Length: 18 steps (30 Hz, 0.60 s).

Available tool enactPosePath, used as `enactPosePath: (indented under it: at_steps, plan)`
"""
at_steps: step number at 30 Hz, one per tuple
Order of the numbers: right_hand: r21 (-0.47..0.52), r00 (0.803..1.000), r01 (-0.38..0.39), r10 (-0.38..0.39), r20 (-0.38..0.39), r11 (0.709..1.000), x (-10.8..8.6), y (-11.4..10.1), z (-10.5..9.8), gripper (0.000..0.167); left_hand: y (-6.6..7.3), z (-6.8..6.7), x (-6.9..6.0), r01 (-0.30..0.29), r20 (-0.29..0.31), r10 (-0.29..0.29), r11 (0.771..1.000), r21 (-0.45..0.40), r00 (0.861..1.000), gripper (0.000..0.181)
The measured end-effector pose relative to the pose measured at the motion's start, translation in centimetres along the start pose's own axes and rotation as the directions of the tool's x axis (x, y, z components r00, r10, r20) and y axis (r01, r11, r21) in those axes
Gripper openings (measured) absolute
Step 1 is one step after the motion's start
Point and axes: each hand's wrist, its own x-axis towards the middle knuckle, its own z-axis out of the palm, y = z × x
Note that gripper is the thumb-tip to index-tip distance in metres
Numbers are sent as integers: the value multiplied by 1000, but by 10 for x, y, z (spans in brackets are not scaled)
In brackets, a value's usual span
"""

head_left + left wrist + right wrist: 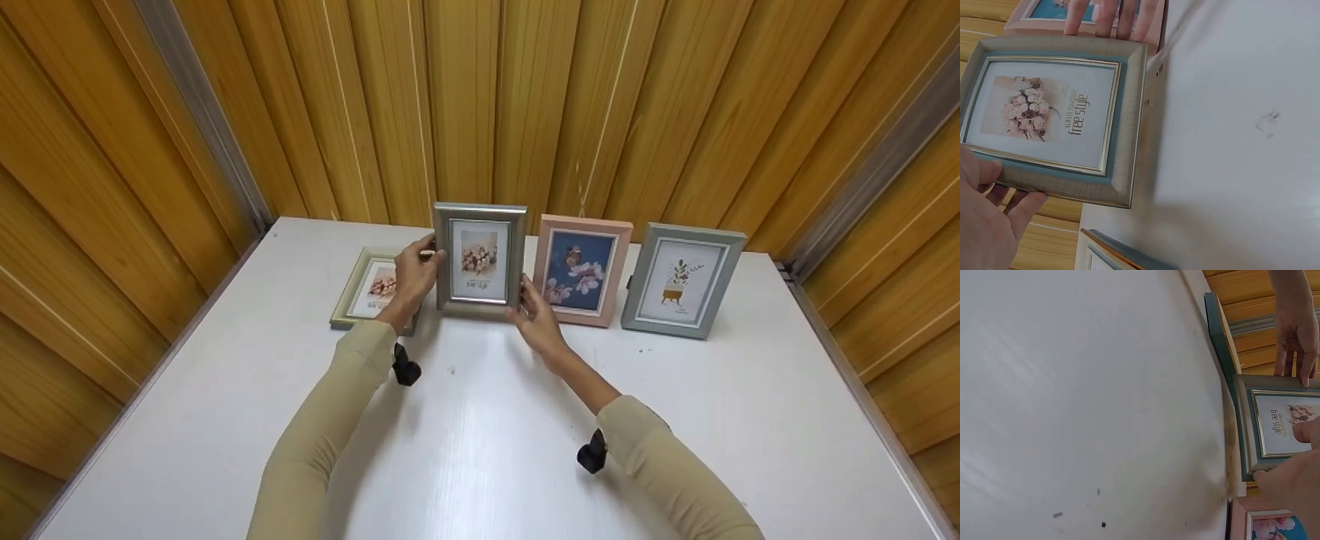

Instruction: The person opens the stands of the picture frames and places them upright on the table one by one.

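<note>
A grey-brown picture frame with a rose-bouquet print stands nearly upright in the middle of the head view, between both hands. My left hand grips its left side, thumb in front and fingers behind. At the lower right corner, my right hand holds the frame, its fingertips against the side edge in the left wrist view. Left of it, a light gold-green frame lies on the table, partly covered by my left hand. Close on the right stands a pink frame with a blossom picture.
A grey-green frame with a potted-plant print stands at the right of the row. All the frames are on a white table. Wood-look panel walls rise behind and at both sides. Small dark specks mark the tabletop.
</note>
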Motion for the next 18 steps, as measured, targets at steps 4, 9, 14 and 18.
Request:
enactPosePath:
  at_steps: [4, 9, 14, 18]
  plan:
    - [-23, 1000, -16, 17, 11, 1000, 3, 2, -1, 77, -3, 2, 2, 11, 29, -11, 1000, -1, 1000, 42]
    - [-9, 1000, -13, 13, 20, 1000, 5, 9, 0, 78, -9, 2, 3, 24, 65, -24, 1000, 0, 998, 43]
    - [-15, 1000, -16, 16, 24, 1000, 2, 11, 2, 78, -12, 1, 3, 42, 59, -42, 999, 3, 997, 43]
    - [-22, 1000, -19, 19, 11, 1000, 1, 10, 1, 78, -13, 1, 4, 19, 63, -20, 1000, 15, 998, 43]
